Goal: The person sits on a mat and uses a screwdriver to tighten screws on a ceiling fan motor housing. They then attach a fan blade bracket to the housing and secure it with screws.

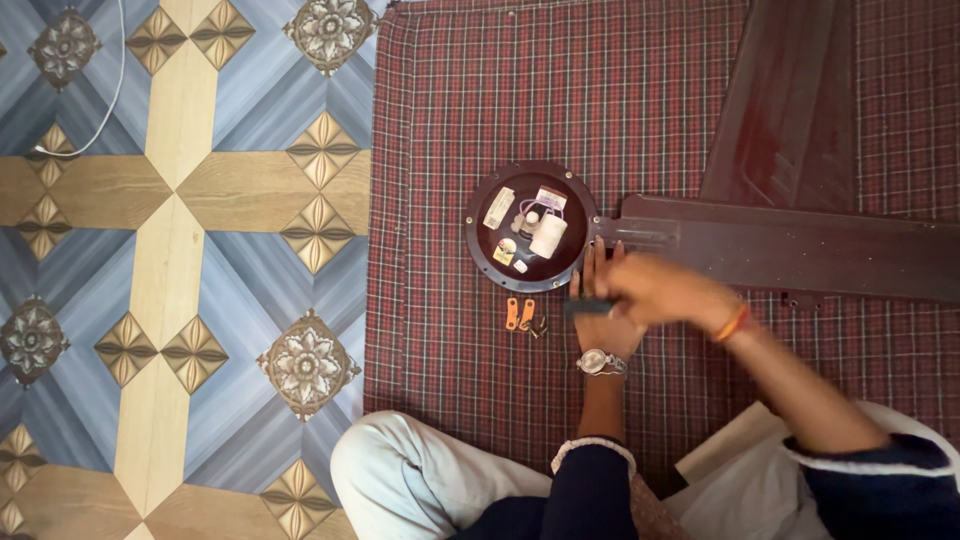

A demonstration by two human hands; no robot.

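Left hand (603,300): lying flat, fingers spread, pressing the checked cloth (450,120) beside the fan motor housing (530,225). Right hand (655,290): blurred, crossing over it, gripping a dark tool (588,307). Fan blade (800,250) is extending toward 3 o'clock; orange parts (519,314) are sitting at 9 o'clock.

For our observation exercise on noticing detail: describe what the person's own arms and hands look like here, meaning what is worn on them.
The left hand has a silver-coloured wristwatch with a round pale face at the wrist. Its dark navy sleeve ends in a light patterned cuff. The right hand, blurred, has an orange thread band around the wrist. Its dark navy sleeve has a whitish cuff edge, pushed up the forearm. No rings can be made out.
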